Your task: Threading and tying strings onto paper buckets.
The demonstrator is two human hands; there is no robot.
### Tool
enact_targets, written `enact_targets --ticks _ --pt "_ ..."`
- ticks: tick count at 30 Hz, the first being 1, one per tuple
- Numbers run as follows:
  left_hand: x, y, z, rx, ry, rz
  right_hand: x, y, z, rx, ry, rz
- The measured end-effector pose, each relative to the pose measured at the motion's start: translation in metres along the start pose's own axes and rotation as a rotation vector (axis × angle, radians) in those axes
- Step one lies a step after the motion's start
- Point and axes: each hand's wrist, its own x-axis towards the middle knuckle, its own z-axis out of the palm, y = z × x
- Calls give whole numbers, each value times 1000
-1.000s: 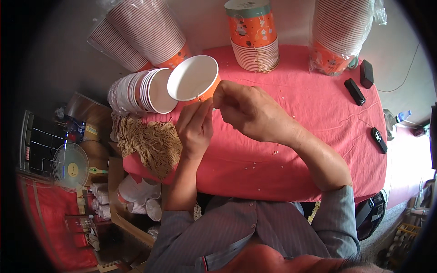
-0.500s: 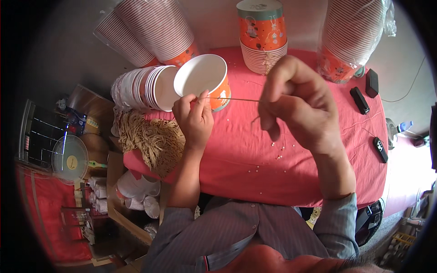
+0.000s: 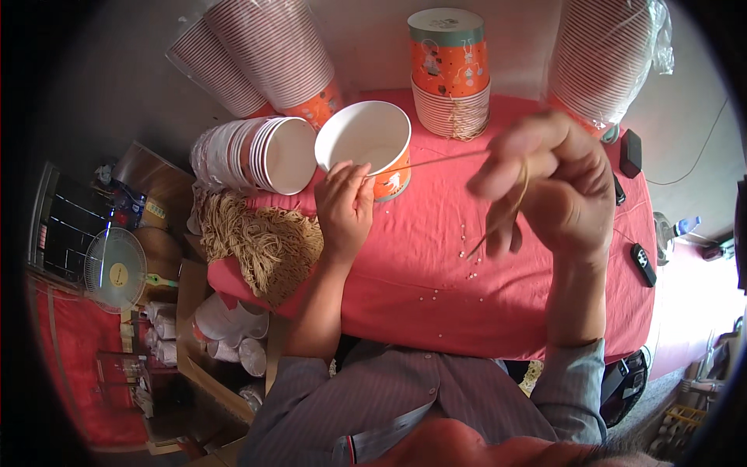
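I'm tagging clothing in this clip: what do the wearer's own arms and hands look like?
Grey, finely striped sleeves end near the elbows, leaving the forearms bare. The left hand and right hand wear no gloves, and no watch or bracelet shows on either wrist.

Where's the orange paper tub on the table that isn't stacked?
In the head view, the tub is at upper middle, with the left hand at its near rim, just right of the stack lying on its side.

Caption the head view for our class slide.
A thin tan cord stretches from left hand, at a round, white-lined orange paper tub, to right hand.
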Motion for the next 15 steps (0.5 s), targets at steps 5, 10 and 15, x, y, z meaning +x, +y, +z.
enact_targets --ticks 5,10,15 --pt "0 3 4 -126 2 -109 5 1 -14 -89 278 -93" --pt "6 11 0 -90 13 -45 5 -9 9 -253 396 -59" --pt "5 10 2 -116 38 -68 -2 -6 -4 -356 212 -230"
